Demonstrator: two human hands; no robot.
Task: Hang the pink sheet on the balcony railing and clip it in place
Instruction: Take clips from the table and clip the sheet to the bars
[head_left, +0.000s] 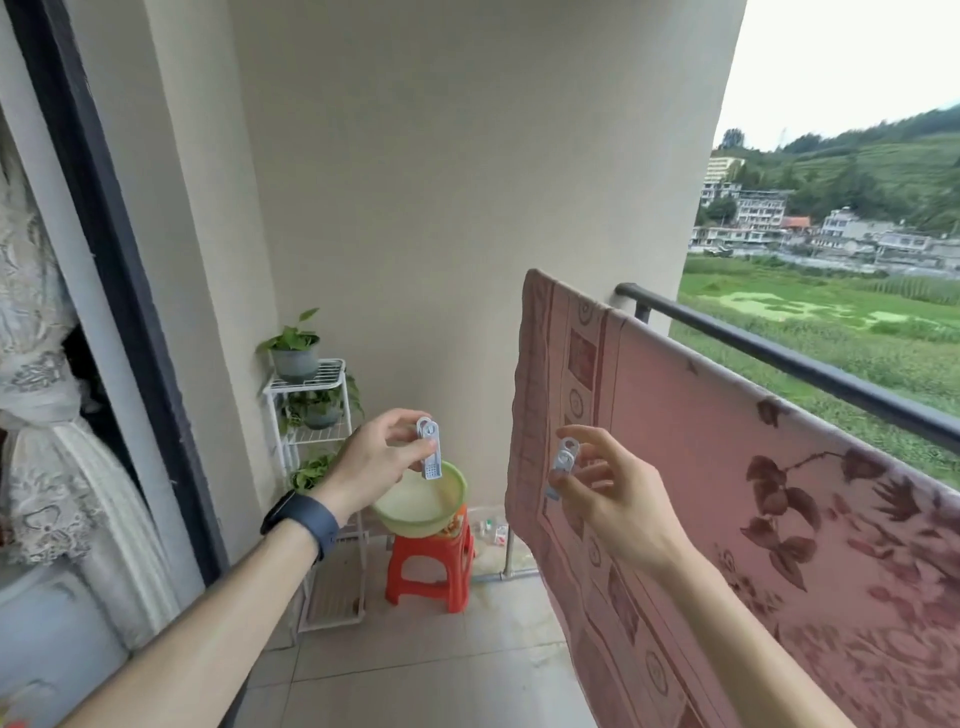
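While the pink sheet (727, 467) already hangs draped over the balcony railing (810, 371), nothing pins it yet, so a gust could slide it off the rail toward the field. The left hand (371, 460) pinches one pale clip (430, 449) by its top; the right hand (613, 491) holds a second clip (562, 465) loosely in its fingertips, just beside the sheet's edge. That loose hold risks dropping it to the floor or beyond the rail.
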